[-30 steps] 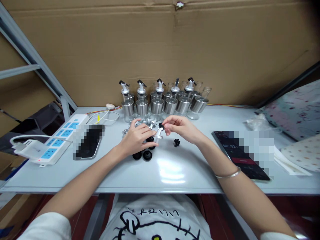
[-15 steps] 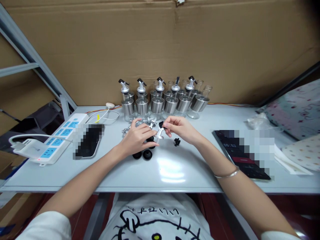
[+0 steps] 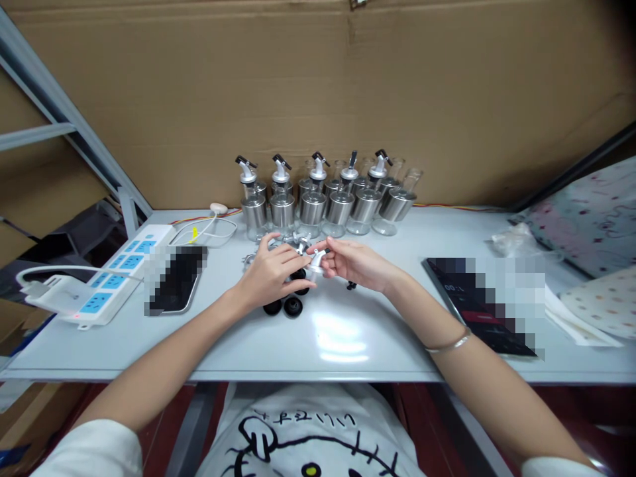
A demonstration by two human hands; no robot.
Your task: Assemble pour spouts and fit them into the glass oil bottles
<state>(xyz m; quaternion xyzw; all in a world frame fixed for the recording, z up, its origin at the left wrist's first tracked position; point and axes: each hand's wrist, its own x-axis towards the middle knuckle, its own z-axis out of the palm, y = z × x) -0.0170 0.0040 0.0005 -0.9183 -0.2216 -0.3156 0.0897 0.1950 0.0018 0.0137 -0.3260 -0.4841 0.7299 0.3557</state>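
My left hand [image 3: 273, 270] pinches a silver pourer spout [image 3: 317, 262] between thumb and fingers, above the table. My right hand [image 3: 352, 264] closes on the spout's top from the right, its fingers around a small black lever there. Under and beside my left hand lie several loose silver spouts [image 3: 301, 245], partly hidden. Black round stoppers [image 3: 293, 306] rest on the table below that hand. A small pile of black levers [image 3: 351, 285] shows just under my right hand, mostly covered by it.
Behind my hands stand rows of glass bottles with metal sleeves [image 3: 313, 209], several topped with spouts. At left are a power strip [image 3: 112, 281] and a phone [image 3: 179, 281]. A tablet-like screen [image 3: 477, 305] lies at right, near a plastic bag [image 3: 514, 242].
My right hand has shifted slightly left and turned, its fingers now more stretched along the spout's top. It now covers most of the lever pile. My left hand stays nearly still.
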